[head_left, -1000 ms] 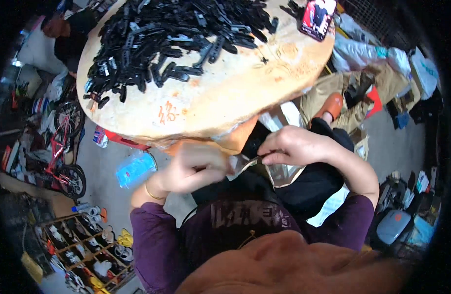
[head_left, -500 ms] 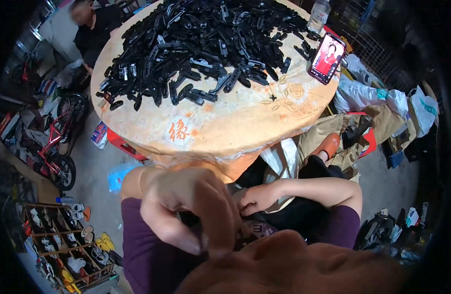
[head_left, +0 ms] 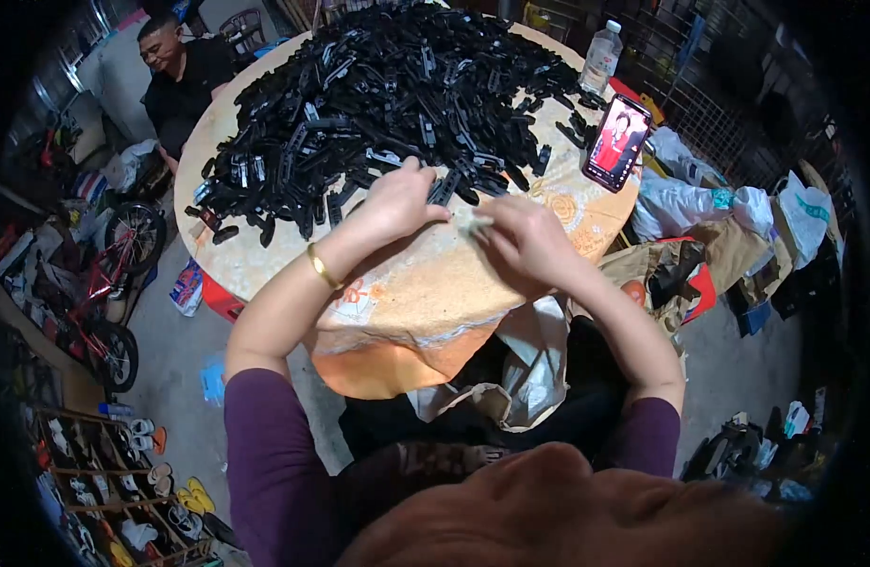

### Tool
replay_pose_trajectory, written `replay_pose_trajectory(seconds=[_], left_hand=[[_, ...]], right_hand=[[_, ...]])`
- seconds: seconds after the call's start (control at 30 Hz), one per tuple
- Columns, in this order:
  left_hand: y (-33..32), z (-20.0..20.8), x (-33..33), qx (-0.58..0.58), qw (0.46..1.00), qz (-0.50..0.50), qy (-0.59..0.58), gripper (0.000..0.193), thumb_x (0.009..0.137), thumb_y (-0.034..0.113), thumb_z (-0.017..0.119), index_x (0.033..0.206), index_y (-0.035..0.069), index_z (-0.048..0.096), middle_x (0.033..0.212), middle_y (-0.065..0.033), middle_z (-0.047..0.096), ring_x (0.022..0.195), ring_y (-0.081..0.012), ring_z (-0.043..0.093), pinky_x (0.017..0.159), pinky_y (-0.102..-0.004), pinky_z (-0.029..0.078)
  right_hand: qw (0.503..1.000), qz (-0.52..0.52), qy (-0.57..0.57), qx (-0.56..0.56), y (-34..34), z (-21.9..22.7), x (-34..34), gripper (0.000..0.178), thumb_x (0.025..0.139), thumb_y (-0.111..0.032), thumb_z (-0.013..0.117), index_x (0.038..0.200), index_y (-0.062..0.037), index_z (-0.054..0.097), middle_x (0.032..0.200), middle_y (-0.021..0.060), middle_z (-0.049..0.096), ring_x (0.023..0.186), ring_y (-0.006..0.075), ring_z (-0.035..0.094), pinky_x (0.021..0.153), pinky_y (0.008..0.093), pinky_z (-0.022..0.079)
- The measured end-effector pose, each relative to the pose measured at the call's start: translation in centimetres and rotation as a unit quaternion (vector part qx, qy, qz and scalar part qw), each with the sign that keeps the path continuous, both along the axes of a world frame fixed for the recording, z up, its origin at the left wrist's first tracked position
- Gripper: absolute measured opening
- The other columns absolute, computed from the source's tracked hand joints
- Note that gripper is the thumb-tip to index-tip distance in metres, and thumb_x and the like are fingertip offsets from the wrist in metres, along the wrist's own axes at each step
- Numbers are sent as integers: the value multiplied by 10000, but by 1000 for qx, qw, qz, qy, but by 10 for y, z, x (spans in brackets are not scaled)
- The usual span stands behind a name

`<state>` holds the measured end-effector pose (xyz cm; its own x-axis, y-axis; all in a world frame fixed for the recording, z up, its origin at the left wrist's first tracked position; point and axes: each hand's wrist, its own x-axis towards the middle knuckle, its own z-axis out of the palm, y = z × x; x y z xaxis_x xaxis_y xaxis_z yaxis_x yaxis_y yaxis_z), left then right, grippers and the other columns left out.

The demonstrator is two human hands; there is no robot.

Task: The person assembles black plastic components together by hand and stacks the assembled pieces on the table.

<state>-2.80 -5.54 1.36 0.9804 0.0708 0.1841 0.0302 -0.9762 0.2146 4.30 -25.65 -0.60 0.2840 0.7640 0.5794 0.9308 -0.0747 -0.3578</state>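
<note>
A heap of black plastic clip-like parts covers much of the round table. At the heap's near edge, my left hand reaches forward with its thumb held away from the fingers. Its fingertips touch the parts, and one dark piece lies between thumb and forefinger. Just to the right, my right hand hovers low over the cloth, fingers bent toward the left hand. Motion smears its fingertips, so whether they hold anything is unclear. A gold bangle circles my left wrist.
The table wears a pale orange cloth. A phone and a clear bottle stand at its right edge. Another person sits at the far left. Bags lie right; a bicycle and shoe rack stand left.
Both hands have moved forward from near my body and lap onto the table, at the near edge of the heap. The other person's head has come more into view.
</note>
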Motion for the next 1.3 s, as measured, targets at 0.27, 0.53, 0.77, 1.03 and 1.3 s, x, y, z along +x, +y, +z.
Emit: replay_pose_trajectory(seconds=[0.27, 0.53, 0.77, 1.03, 1.3], left_hand=[[-7, -20, 12, -85, 996, -19, -15, 379, 724, 213, 675, 1022, 9, 560, 971, -187, 542, 906, -357, 554, 786, -409, 456], [4, -23, 12, -294, 950, -33, -97, 312, 737, 69, 655, 1035, 9, 587, 877, -110, 610, 753, -187, 586, 707, -287, 473], [11, -20, 18, -798, 598, -2, 77, 303, 884, 111, 530, 1166, 6, 497, 851, -43, 590, 668, -92, 546, 626, -226, 488], [-1, -23, 14, -787, 610, -15, 92, 284, 916, 101, 465, 1162, -43, 463, 895, -127, 604, 763, -197, 640, 691, -276, 547], [-30, -25, 0, -706, 688, -82, 148, 302, 945, 202, 435, 1117, -31, 521, 992, -100, 590, 820, -143, 623, 745, -244, 534]], right_hand=[[994, -65, -82, -36, 38, -25, 30, 205, 769, -142, 600, 952, -48, 598, 852, 128, 536, 775, 316, 564, 694, 394, 470], [986, -77, -54, -140, 11, -3, 16, 121, 719, -70, 605, 802, 17, 598, 859, 150, 537, 769, 329, 571, 685, 394, 483], [993, 35, 48, -106, -2, -4, 12, 328, 723, -39, 593, 1047, 7, 563, 1038, 168, 552, 983, 343, 532, 827, 386, 450], [997, -18, -81, 10, -9, -23, 16, 272, 694, -35, 655, 956, -29, 580, 902, 116, 580, 837, 294, 536, 744, 376, 439], [986, -7, -124, 108, -7, -16, 3, 291, 687, -89, 665, 960, -42, 572, 973, 95, 600, 837, 275, 565, 717, 339, 460]])
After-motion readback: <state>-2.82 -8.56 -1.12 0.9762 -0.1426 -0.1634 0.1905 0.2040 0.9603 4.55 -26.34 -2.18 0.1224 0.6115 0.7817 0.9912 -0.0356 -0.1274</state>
